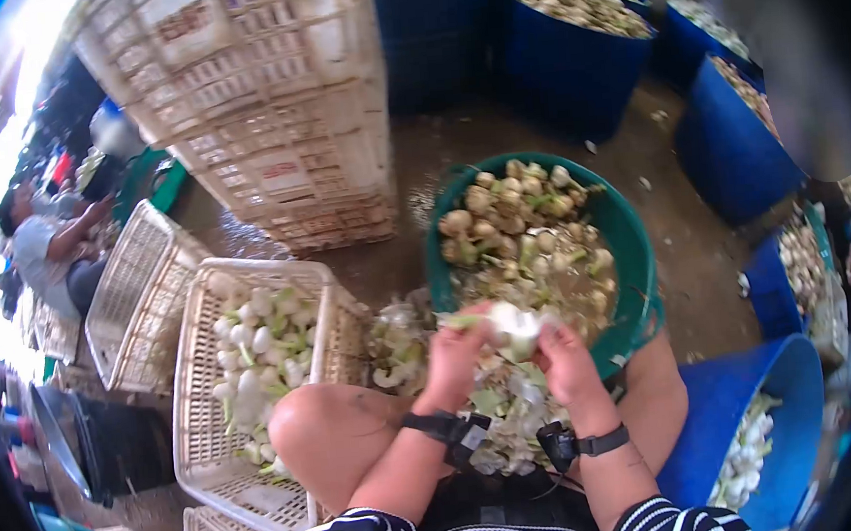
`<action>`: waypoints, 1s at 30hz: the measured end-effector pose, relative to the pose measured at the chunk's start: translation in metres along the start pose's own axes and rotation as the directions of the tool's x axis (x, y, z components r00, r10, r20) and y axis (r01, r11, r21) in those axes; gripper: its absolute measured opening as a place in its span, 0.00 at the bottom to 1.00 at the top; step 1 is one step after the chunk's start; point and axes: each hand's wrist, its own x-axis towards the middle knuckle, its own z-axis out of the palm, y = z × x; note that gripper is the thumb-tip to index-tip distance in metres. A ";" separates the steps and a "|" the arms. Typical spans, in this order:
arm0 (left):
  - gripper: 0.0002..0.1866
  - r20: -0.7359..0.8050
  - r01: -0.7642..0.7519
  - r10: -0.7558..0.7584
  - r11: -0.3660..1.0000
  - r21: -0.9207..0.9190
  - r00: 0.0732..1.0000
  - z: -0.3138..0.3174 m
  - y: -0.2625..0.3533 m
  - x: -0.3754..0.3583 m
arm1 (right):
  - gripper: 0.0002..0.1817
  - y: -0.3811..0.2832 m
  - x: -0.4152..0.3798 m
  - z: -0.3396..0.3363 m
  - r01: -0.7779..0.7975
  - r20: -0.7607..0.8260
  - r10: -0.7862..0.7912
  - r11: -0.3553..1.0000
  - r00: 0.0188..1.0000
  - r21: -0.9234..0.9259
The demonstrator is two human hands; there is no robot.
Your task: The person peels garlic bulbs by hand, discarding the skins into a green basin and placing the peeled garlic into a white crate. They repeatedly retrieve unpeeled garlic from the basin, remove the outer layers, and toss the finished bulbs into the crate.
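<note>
My left hand [456, 352] and my right hand [562, 359] meet over the near rim of a round green tub [644, 280]. Between their fingers is a white onion [516, 323] with green layers, partly blurred, and both hands are closed on it. Tan, unpeeled onions [515, 205] with green shoots fill the tub's far side, with loose skins nearer me. White and green peelings [509, 408] are heaped between my legs, below my hands. On my left a white plastic crate [193, 400] holds peeled white onions [263, 336] with green tips.
Stacked white crates [288, 127] stand ahead to the left. Blue drums [570, 68] with bulbs line the far right. A tilted blue drum [789, 388] holding white onions is beside my right leg. At far left a person [49, 242] sits near another crate [132, 296]. The floor looks wet.
</note>
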 end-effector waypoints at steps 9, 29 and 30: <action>0.16 0.013 0.339 -0.426 0.700 -0.629 0.905 -0.019 0.017 0.009 | 0.08 -0.074 -0.039 -0.020 0.539 -0.198 -0.504 0.813 0.841 0.220; 0.20 -0.509 -0.345 0.004 0.741 -0.577 0.861 -0.045 0.033 0.006 | 0.22 -0.029 0.018 0.003 -0.089 0.115 0.265 0.650 0.957 -0.754; 0.21 -0.230 -0.300 0.194 0.677 -0.672 0.954 -0.093 0.035 -0.002 | 0.25 -0.022 0.024 -0.010 0.111 0.059 0.258 -0.194 0.964 -0.975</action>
